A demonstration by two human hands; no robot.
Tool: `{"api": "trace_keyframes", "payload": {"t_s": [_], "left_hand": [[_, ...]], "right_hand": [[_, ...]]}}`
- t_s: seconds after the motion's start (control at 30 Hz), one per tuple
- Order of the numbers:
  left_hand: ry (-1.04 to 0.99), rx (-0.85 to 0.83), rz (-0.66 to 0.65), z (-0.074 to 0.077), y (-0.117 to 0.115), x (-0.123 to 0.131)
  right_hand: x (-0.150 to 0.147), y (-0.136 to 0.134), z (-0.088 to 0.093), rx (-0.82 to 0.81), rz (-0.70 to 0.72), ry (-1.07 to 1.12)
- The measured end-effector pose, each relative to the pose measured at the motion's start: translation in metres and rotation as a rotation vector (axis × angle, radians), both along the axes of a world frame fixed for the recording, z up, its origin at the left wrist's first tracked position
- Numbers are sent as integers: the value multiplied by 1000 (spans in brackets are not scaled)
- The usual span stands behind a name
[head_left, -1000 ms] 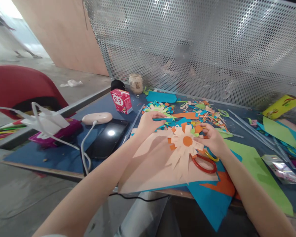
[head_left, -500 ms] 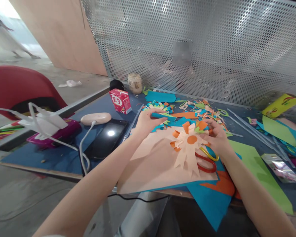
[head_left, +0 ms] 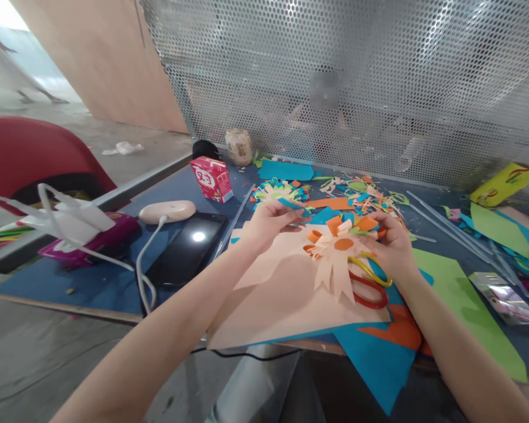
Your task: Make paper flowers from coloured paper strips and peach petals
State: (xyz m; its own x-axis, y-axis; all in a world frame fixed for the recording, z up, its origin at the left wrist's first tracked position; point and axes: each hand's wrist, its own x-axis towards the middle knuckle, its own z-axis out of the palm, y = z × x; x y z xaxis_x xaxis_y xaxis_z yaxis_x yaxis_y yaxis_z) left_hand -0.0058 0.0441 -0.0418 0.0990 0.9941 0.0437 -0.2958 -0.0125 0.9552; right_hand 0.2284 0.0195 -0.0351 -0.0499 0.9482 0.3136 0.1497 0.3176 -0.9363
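My left hand (head_left: 273, 222) pinches a small blue paper strip (head_left: 290, 204) above the back edge of a large peach paper sheet (head_left: 268, 305). In my right hand (head_left: 390, 241) is a paper flower (head_left: 344, 244) with orange and peach looped petals, a round orange centre and notched peach tails hanging down. Scissors (head_left: 370, 288) with red and yellow handles lie just below that hand; their blades are hidden. Behind my left hand rests another paper flower (head_left: 280, 191) in blue, green and white. An orange paper strip (head_left: 330, 203) lies between the hands, farther back.
A pink box (head_left: 211, 179), a phone (head_left: 187, 249) and a corded white device (head_left: 167, 212) are at the left. Paper scraps (head_left: 365, 197) cover the back, before a perforated metal panel (head_left: 264, 76). Green paper (head_left: 458, 305) and a yellow box (head_left: 505, 185) are at the right.
My left hand has shifted slightly right and down with the blue strip, which now shows less of its length. The flower stays in my right hand, barely moved.
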Motion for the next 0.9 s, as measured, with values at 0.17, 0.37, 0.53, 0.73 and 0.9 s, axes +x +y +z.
{"api": "trace_keyframes", "payload": {"t_s": [0.17, 0.37, 0.53, 0.73, 0.9], "left_hand": [[180, 127, 83, -2, 0, 1], [114, 210, 113, 9, -13, 7], [119, 238, 110, 19, -23, 12], [51, 172, 32, 14, -23, 19], [110, 116, 40, 10, -21, 19]], "right_hand": [[-3, -3, -1, 36, -44, -58], [-1, -11, -1, 105, 18, -23], [2, -9, -4, 135, 38, 27], [2, -5, -10, 63, -38, 3], [1, -4, -9, 45, -66, -3]]}}
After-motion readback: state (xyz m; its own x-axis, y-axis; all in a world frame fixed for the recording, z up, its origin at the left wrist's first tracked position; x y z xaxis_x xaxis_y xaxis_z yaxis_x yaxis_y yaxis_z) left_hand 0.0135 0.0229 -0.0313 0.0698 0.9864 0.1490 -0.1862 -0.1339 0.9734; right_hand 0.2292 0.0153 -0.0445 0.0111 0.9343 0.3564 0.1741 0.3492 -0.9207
